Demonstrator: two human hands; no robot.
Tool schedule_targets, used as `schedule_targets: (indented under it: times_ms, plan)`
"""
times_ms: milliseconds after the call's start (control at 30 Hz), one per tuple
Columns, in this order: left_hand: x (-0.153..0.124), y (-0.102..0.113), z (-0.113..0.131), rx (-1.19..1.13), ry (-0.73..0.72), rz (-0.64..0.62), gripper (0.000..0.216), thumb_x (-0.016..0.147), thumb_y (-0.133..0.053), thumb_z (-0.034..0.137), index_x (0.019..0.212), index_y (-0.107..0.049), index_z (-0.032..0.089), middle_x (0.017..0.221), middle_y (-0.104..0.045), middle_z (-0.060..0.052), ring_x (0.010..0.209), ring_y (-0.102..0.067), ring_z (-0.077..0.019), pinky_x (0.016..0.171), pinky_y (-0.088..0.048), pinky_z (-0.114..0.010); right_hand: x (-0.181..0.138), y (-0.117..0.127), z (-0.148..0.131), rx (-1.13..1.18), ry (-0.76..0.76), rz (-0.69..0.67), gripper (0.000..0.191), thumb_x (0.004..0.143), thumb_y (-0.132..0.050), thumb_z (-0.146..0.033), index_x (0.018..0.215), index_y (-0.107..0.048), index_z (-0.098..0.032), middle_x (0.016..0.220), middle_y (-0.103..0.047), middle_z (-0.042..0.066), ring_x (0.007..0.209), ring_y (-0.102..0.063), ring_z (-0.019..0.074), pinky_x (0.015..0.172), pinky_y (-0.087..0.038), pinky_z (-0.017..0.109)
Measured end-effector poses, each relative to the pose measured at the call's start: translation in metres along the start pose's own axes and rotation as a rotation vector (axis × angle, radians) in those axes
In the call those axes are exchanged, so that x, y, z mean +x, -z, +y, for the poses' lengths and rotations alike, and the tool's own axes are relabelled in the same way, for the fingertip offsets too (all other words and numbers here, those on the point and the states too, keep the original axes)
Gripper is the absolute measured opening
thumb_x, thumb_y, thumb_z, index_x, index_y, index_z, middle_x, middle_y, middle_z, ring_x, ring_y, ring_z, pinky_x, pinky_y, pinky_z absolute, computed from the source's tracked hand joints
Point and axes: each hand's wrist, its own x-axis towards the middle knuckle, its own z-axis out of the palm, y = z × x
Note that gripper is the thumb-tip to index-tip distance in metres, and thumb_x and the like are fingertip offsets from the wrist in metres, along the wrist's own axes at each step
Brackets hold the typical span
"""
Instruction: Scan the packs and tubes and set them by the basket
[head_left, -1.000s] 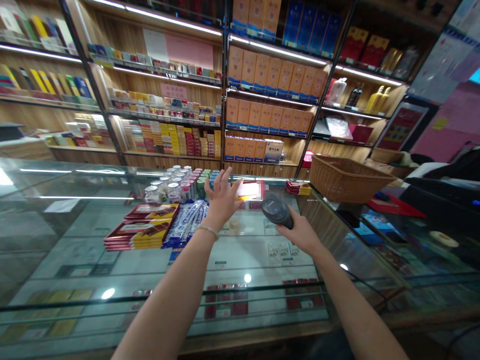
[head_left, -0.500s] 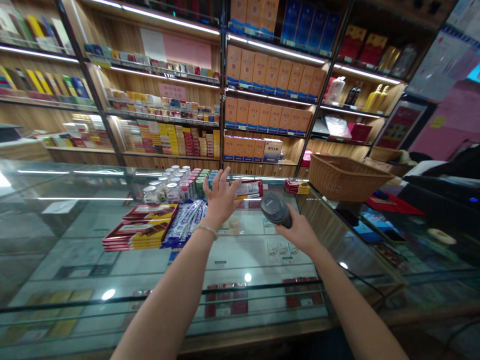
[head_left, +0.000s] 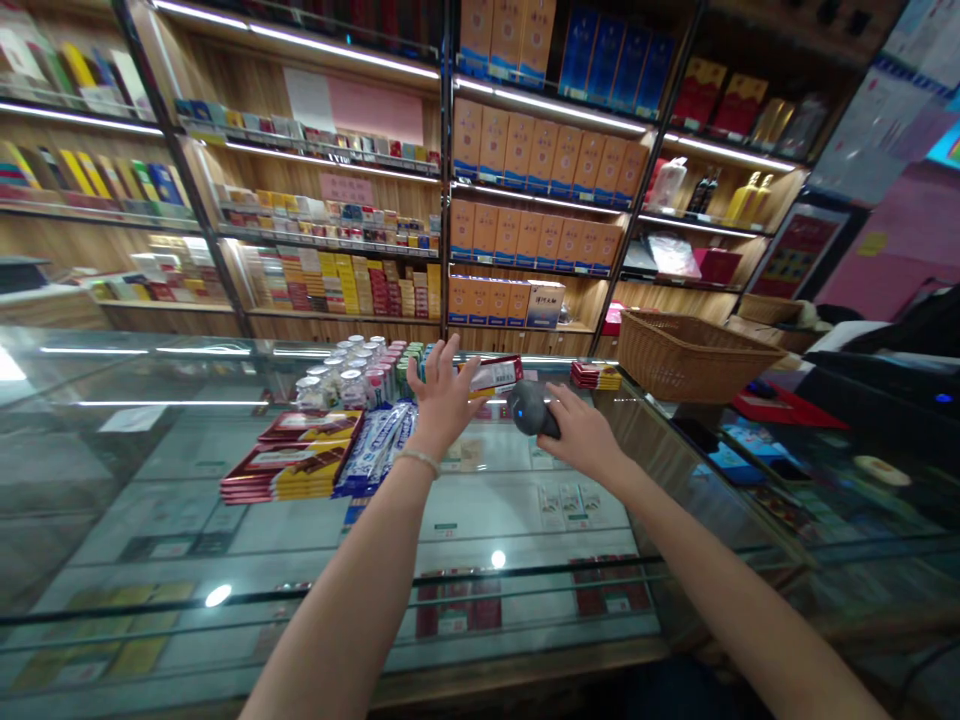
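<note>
My left hand point(head_left: 441, 400) is raised over the glass counter, thumb and fingers curved around one end of a chocolate bar point(head_left: 498, 373) in a red and yellow wrapper. The white barcode side of the bar faces me. My right hand point(head_left: 583, 430) is wrapped round the handle of a dark grey barcode scanner point(head_left: 529, 408), its head close to the bar's lower right end. A blue light shows on the scanner. Left of my left hand lie blue-and-white wrapped bars point(head_left: 375, 445) and a stack of red and yellow chocolate bars point(head_left: 300, 460).
Several small clear-lidded jars point(head_left: 351, 385) stand behind the stacks. Another small pile of chocolate bars point(head_left: 596, 376) lies near a wicker basket point(head_left: 690, 355) at the right. Shelves of boxes line the wall beyond the glass counter point(head_left: 480, 520).
The scanner in my right hand has moved left and turned toward the chocolate bar. A blue light now shows on it. The bar has tilted slightly, its barcode clearer; my left hand barely moved.
</note>
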Motion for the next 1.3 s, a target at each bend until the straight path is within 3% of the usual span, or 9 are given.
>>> schedule_targets:
  times_ms: [67,133,367,833,1000,1100,1200,1300]
  plan:
    - [0.0,-0.001,-0.002,0.017,0.011,0.013,0.057,0.082,-0.081,0.035,0.136,-0.063,0.031,0.173,-0.031,-0.015,0.159,-0.026,-0.0396,0.125,-0.006,-0.071,0.004,-0.01,-0.002,-0.044,0.082,0.04,0.041,0.083,-0.069,-0.034,0.119,-0.069,-0.013,0.168,-0.037,0.021,0.155,-0.033,0.0423,0.122,-0.033,0.061]
    - [-0.001,-0.002,-0.004,0.035,0.02,0.024,0.059,0.082,-0.081,0.035,0.137,-0.062,0.031,0.172,-0.031,-0.015,0.159,-0.027,-0.039,0.125,-0.006,-0.071,0.006,-0.02,-0.005,-0.069,0.118,0.058,0.041,0.081,-0.072,-0.035,0.116,-0.071,-0.012,0.172,-0.027,0.021,0.16,-0.02,0.0456,0.124,-0.022,0.07]
    - [-0.002,-0.002,-0.003,0.057,0.018,0.018,0.059,0.081,-0.082,0.036,0.136,-0.062,0.032,0.172,-0.032,-0.015,0.158,-0.028,-0.0385,0.125,-0.007,-0.071,-0.004,-0.033,-0.013,-0.054,0.174,0.026,0.038,0.081,-0.075,-0.042,0.107,-0.074,-0.015,0.172,-0.028,0.022,0.16,-0.018,0.0471,0.123,-0.01,0.078]
    - [-0.001,-0.003,-0.002,0.048,0.018,0.008,0.057,0.082,-0.081,0.038,0.136,-0.063,0.031,0.172,-0.031,-0.016,0.158,-0.027,-0.0396,0.126,-0.005,-0.071,-0.014,-0.031,-0.016,0.003,0.177,-0.111,0.042,0.089,-0.067,-0.046,0.117,-0.07,-0.014,0.174,-0.019,0.022,0.162,-0.009,0.0452,0.121,-0.01,0.08]
    - [0.0,0.0,0.001,0.05,0.003,0.004,0.056,0.083,-0.08,0.04,0.136,-0.064,0.031,0.173,-0.03,-0.015,0.158,-0.027,-0.0395,0.125,-0.006,-0.071,-0.008,-0.016,-0.015,0.027,0.188,-0.267,0.064,0.091,-0.065,-0.064,0.128,-0.067,-0.011,0.174,-0.015,0.025,0.162,-0.006,0.0451,0.123,-0.008,0.079]
    - [0.001,0.002,0.002,0.04,0.002,-0.002,0.056,0.082,-0.08,0.039,0.135,-0.064,0.031,0.173,-0.031,-0.014,0.158,-0.028,-0.0401,0.125,-0.006,-0.071,0.009,-0.004,-0.007,0.106,0.142,-0.339,0.068,0.095,-0.056,-0.071,0.134,-0.066,-0.016,0.175,-0.018,0.021,0.163,-0.008,0.0432,0.124,-0.013,0.076]
    - [0.002,0.004,0.003,0.03,0.007,-0.015,0.057,0.081,-0.081,0.037,0.135,-0.065,0.03,0.172,-0.031,-0.015,0.157,-0.028,-0.0413,0.125,-0.007,-0.071,0.034,0.001,0.004,0.155,0.084,-0.231,0.06,0.1,-0.048,-0.068,0.136,-0.065,-0.023,0.174,-0.025,0.014,0.163,-0.009,0.0409,0.123,-0.016,0.077]
    - [0.002,0.005,0.003,0.045,0.007,-0.028,0.058,0.08,-0.083,0.036,0.135,-0.065,0.029,0.171,-0.032,-0.017,0.157,-0.029,-0.0418,0.125,-0.008,-0.071,0.057,-0.006,0.012,0.14,0.0,-0.064,0.054,0.101,-0.056,-0.054,0.146,-0.057,-0.023,0.171,-0.034,0.015,0.162,-0.019,0.0387,0.122,-0.02,0.076]
